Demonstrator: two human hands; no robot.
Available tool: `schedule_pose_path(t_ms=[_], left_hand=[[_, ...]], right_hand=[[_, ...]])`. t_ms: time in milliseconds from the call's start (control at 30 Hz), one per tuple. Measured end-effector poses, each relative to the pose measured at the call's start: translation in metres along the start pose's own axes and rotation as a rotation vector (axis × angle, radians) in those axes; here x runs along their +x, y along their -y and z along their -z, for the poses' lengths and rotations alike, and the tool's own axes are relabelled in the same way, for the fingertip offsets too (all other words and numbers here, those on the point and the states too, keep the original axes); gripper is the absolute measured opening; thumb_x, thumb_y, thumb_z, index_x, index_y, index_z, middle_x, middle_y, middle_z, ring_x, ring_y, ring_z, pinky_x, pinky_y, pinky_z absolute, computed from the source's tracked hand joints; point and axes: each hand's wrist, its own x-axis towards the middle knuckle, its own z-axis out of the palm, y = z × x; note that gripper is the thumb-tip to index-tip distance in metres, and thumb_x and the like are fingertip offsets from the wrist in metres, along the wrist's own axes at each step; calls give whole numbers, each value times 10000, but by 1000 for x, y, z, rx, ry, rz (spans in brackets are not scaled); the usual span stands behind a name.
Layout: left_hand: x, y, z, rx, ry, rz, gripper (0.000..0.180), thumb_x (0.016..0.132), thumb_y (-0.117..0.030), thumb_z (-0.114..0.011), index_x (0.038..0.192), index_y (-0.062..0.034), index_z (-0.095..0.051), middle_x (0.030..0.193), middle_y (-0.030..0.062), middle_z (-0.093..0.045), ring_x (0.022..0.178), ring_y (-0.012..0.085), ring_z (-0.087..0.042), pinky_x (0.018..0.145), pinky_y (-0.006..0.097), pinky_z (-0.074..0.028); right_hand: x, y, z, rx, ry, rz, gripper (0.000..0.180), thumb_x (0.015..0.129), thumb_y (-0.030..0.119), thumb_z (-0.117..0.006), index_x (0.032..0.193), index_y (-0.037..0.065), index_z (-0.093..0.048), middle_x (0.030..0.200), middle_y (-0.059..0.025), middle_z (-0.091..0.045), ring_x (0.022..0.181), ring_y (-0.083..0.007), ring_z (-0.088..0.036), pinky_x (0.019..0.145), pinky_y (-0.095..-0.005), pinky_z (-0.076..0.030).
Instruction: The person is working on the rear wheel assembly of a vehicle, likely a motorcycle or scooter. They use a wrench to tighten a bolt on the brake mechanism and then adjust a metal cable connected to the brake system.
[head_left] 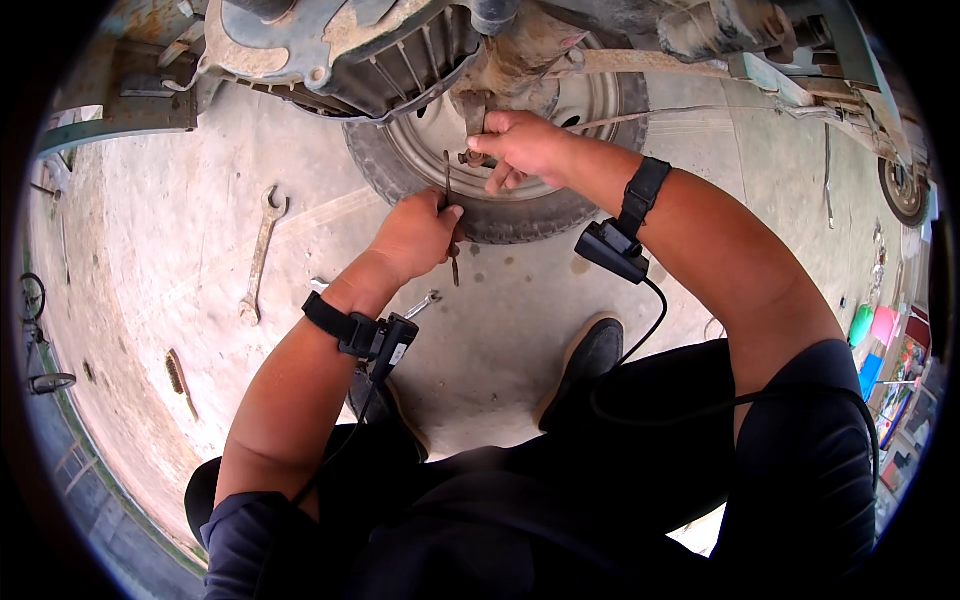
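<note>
My left hand [418, 232] is closed around a thin, dark metal rod [448, 172]. The rod stands roughly upright in the picture, its upper end just left of a small bolt-like fitting [470, 158]. My right hand [525, 150] has its thumb and forefinger closed on the lower end of a flat metal lever arm [475, 112], right beside that fitting. Some of the right fingers curl below and partly hide what they touch. Behind both hands is a wheel with a black tyre [510, 222] and a dusty rim.
A finned metal casing [400, 65] overhangs the wheel from above. On the concrete floor to the left lie a large open-ended wrench [262, 255] and a wire brush [180, 382]; a smaller wrench [425, 304] lies near my left wrist. A thin rod [680, 108] runs rightward from the hub.
</note>
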Motion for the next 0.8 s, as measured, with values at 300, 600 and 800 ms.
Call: schedule_pose_path(t_ms=[300,600,800], left_hand=[[-16,-24,11,-531,209,108,278,999,-247,-521,1092,11,-565,897,123,-677,745,229,-694,639,298,-547],[-10,-26,28,-731,204,159,266,979,-229,-560,1017,29,-613,778,98,-632,644,199,-616,529,283,-491],[-9,-30,29,-830,201,200,276,971,-236,-577,1017,34,-615,753,90,-613,617,189,-583,451,275,-451]], right_hand=[[-3,4,-2,-7,-9,8,288,1000,250,-522,1116,-13,-505,1081,-112,-612,740,-228,-701,493,-289,-435],[-4,3,-3,-11,-23,6,248,990,286,-548,1005,40,-516,1022,-72,-611,679,-188,-682,508,-281,-435],[-3,1,-2,-14,-27,21,238,989,273,-545,1014,37,-531,1039,-75,-619,687,-189,-684,509,-278,-432]])
